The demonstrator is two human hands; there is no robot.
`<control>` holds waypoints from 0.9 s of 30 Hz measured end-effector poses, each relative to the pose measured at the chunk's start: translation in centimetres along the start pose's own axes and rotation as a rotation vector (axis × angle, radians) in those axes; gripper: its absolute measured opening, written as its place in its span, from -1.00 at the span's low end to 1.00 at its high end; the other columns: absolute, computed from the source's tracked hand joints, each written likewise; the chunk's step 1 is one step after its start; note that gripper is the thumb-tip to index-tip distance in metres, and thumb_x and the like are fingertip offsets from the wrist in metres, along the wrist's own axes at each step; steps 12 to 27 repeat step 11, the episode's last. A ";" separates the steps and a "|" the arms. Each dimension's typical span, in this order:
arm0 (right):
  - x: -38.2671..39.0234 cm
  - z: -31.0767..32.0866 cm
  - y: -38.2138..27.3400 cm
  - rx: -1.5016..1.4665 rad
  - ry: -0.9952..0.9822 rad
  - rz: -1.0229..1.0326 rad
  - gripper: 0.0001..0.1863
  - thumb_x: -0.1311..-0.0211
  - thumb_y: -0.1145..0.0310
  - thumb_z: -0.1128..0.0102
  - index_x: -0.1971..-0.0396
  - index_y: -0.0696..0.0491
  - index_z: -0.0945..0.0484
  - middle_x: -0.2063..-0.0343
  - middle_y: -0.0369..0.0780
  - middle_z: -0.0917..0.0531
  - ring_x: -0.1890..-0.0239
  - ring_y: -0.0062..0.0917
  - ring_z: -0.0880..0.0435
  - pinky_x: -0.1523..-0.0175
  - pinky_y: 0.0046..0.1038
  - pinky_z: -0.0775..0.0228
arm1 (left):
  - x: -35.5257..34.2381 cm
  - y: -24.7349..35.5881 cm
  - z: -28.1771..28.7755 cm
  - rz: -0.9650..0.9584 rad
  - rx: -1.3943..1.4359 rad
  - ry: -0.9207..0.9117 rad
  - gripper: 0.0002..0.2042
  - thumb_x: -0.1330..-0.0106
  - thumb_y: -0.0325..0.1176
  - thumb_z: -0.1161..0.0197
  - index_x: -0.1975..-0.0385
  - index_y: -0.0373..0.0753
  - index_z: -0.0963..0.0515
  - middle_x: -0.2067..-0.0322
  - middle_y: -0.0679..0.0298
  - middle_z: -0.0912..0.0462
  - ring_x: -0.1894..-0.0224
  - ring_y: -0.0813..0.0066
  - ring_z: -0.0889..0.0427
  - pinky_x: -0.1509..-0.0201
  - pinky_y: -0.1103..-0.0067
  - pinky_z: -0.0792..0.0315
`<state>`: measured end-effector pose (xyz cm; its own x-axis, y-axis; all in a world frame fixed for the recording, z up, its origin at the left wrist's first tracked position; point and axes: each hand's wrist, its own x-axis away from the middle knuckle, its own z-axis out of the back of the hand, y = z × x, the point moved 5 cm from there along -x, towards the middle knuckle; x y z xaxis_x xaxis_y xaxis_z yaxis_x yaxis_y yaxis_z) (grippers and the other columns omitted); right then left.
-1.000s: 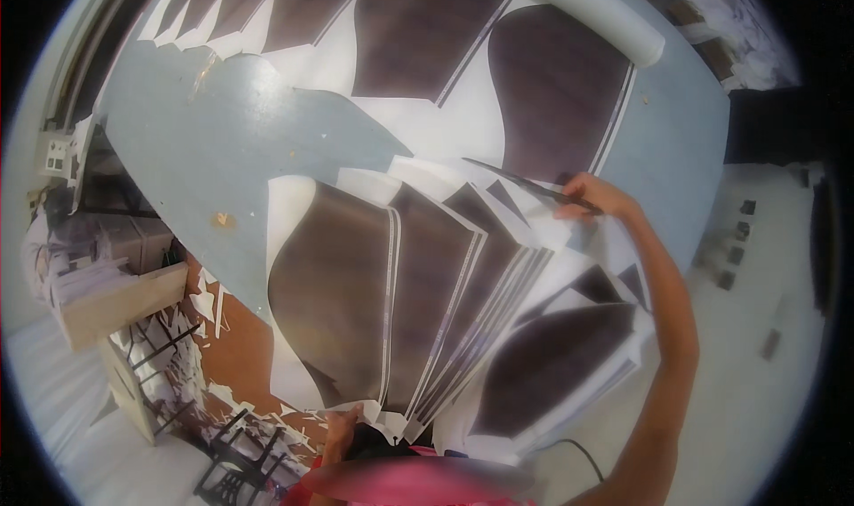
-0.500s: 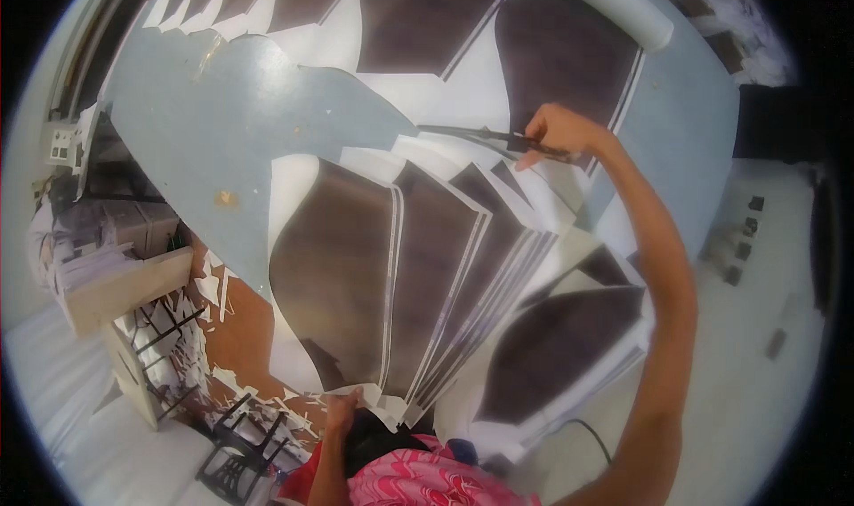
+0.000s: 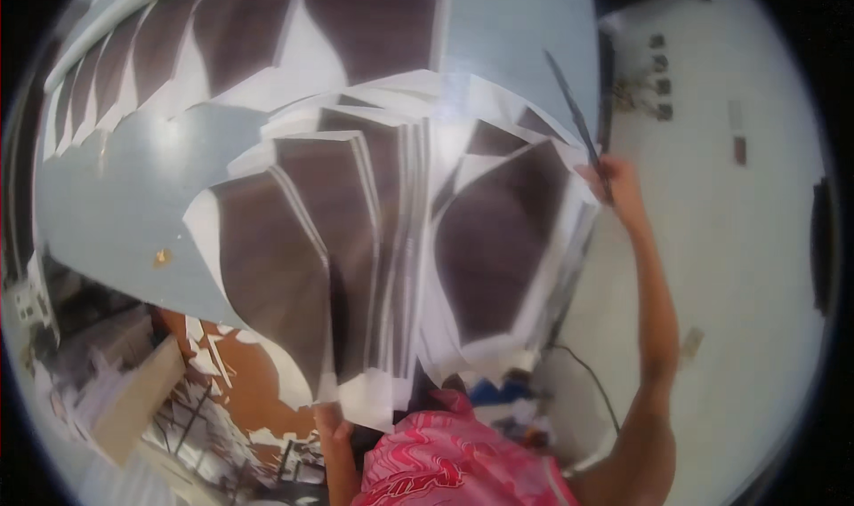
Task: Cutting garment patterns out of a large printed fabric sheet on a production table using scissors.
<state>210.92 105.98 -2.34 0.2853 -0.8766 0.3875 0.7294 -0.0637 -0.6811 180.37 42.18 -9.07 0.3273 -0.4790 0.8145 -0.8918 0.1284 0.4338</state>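
My left hand (image 3: 332, 424) is at the lower edge, closed on the near end of a brown printed paper sheet (image 3: 267, 266) with white margins. Several more such sheets overlap in a fan beside it, their near ends bunched close to that hand. Off to the right, my right hand (image 3: 619, 186) grips a pair of long dark scissors (image 3: 576, 106) by the handles. Their blades point up and away, over the table's right edge, and look closed together. Beneath them and to the left, another stack of brown cut sheets (image 3: 500, 239) lies near the right hand.
The light blue table (image 3: 107, 204) carries a long row of brown shapes on white paper (image 3: 240, 35) along its far side. Paper scraps (image 3: 209, 355) litter the orange-brown floor at left, near a wooden box (image 3: 142, 390). A dark cable (image 3: 592, 377) hangs at right.
My right hand with the scissors has swung right, away from the sheets, and the blades now point up. The view has turned right. My left hand still grips the sheet's near end.
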 end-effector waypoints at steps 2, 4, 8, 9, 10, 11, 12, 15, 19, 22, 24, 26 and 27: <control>7.5 2.1 4.7 -0.011 0.143 -0.159 -0.66 -0.20 0.13 -0.40 0.60 0.05 -0.57 0.74 -0.48 -0.38 0.71 -0.79 -0.27 0.60 -0.61 0.03 | 4.1 2.8 -4.4 -0.525 -0.376 -0.065 -0.66 -0.22 -0.47 -0.04 -0.02 -0.32 -0.46 -0.03 0.04 -0.56 -0.04 0.28 -0.59 -0.23 0.38 -0.44; 15.6 3.7 10.6 0.013 0.252 -0.312 -0.71 -0.25 0.14 -0.32 0.43 0.10 -0.68 0.74 -0.47 -0.38 0.70 -0.77 -0.30 0.60 -0.61 -0.03 | 2.9 -0.3 5.6 -0.222 0.107 -0.344 -0.65 -0.21 -0.47 -0.06 -0.02 -0.32 -0.46 -0.03 0.06 -0.57 -0.06 0.30 -0.58 -0.21 0.40 -0.45; 35.1 4.2 23.1 -0.304 0.545 -0.480 -0.49 -0.11 0.05 -0.49 0.76 0.04 -0.42 0.80 -0.37 -0.39 0.76 -0.69 -0.34 0.62 -0.57 -0.12 | 6.3 -2.8 0.0 0.036 -0.258 0.038 -0.72 -0.12 -0.55 -0.34 0.17 -0.15 -0.53 0.34 0.27 -0.61 0.29 0.39 -0.58 0.17 0.50 -0.51; 38.9 2.8 24.4 -0.325 0.575 -0.478 -0.49 -0.11 0.05 -0.49 0.76 0.04 -0.42 0.80 -0.37 -0.39 0.76 -0.69 -0.34 0.62 -0.57 -0.12 | 4.5 -5.5 0.1 0.377 0.190 0.052 -0.65 -0.13 -0.46 -0.42 0.08 -0.17 -0.51 0.20 0.25 -0.65 0.16 0.29 -0.63 0.05 0.40 -0.52; 42.9 1.4 25.8 -0.266 0.613 -0.522 -0.49 -0.08 0.02 -0.51 0.74 0.07 -0.46 0.78 -0.35 -0.42 0.76 -0.66 -0.37 0.61 -0.58 -0.16 | 3.9 -5.6 1.9 0.279 0.189 0.048 -0.50 -0.20 -0.37 -0.34 -0.15 -0.14 -0.35 -0.06 0.17 -0.50 -0.11 0.34 -0.44 -0.21 0.33 -0.33; 46.1 1.0 26.4 -0.195 0.655 -0.568 -0.48 -0.05 -0.01 -0.52 0.71 0.10 -0.50 0.77 -0.33 -0.45 0.75 -0.63 -0.39 0.60 -0.58 -0.19 | 4.0 -5.7 2.7 0.191 0.197 0.037 -0.34 -0.27 -0.29 -0.26 -0.38 -0.12 -0.18 -0.31 0.10 -0.35 -0.37 0.39 -0.25 -0.47 0.26 -0.14; 46.1 1.0 26.4 -0.195 0.655 -0.568 -0.48 -0.05 -0.01 -0.52 0.71 0.10 -0.50 0.77 -0.33 -0.45 0.75 -0.63 -0.39 0.60 -0.58 -0.19 | 4.0 -5.7 2.7 0.191 0.197 0.037 -0.34 -0.27 -0.29 -0.26 -0.38 -0.12 -0.18 -0.31 0.10 -0.35 -0.37 0.39 -0.25 -0.47 0.26 -0.14; 46.1 1.0 26.4 -0.195 0.655 -0.568 -0.48 -0.05 -0.01 -0.52 0.71 0.10 -0.50 0.77 -0.33 -0.45 0.75 -0.63 -0.39 0.60 -0.58 -0.19 | 4.0 -5.7 2.7 0.191 0.197 0.037 -0.34 -0.27 -0.29 -0.26 -0.38 -0.12 -0.18 -0.31 0.10 -0.35 -0.37 0.39 -0.25 -0.47 0.26 -0.14; 46.1 1.0 26.4 -0.195 0.655 -0.568 -0.48 -0.05 -0.01 -0.52 0.71 0.10 -0.50 0.77 -0.33 -0.45 0.75 -0.63 -0.39 0.60 -0.58 -0.19 | 4.0 -5.7 2.7 0.191 0.197 0.037 -0.34 -0.27 -0.29 -0.26 -0.38 -0.12 -0.18 -0.31 0.10 -0.35 -0.37 0.39 -0.25 -0.47 0.26 -0.14; 46.1 1.0 26.4 -0.195 0.655 -0.568 -0.48 -0.05 -0.01 -0.52 0.71 0.10 -0.50 0.77 -0.33 -0.45 0.75 -0.63 -0.39 0.60 -0.58 -0.19 | 4.0 -5.7 2.7 0.191 0.197 0.037 -0.34 -0.27 -0.29 -0.26 -0.38 -0.12 -0.18 -0.31 0.10 -0.35 -0.37 0.39 -0.25 -0.47 0.26 -0.14; 46.1 1.0 26.4 -0.195 0.655 -0.568 -0.48 -0.05 -0.01 -0.52 0.71 0.10 -0.50 0.77 -0.33 -0.45 0.75 -0.63 -0.39 0.60 -0.58 -0.19 | 4.0 -5.7 2.7 0.191 0.197 0.037 -0.34 -0.27 -0.29 -0.26 -0.38 -0.12 -0.18 -0.31 0.10 -0.35 -0.37 0.39 -0.25 -0.47 0.26 -0.14; 46.1 1.0 26.4 -0.195 0.655 -0.568 -0.48 -0.05 -0.01 -0.52 0.71 0.10 -0.50 0.77 -0.33 -0.45 0.75 -0.63 -0.39 0.60 -0.58 -0.19 | 4.0 -5.7 2.7 0.191 0.197 0.037 -0.34 -0.27 -0.29 -0.26 -0.38 -0.12 -0.18 -0.31 0.10 -0.35 -0.37 0.39 -0.25 -0.47 0.26 -0.14; 46.1 1.0 26.4 -0.195 0.655 -0.568 -0.48 -0.05 -0.01 -0.52 0.71 0.10 -0.50 0.77 -0.33 -0.45 0.75 -0.63 -0.39 0.60 -0.58 -0.19 | 4.0 -5.7 2.7 0.191 0.197 0.037 -0.34 -0.27 -0.29 -0.26 -0.38 -0.12 -0.18 -0.31 0.10 -0.35 -0.37 0.39 -0.25 -0.47 0.26 -0.14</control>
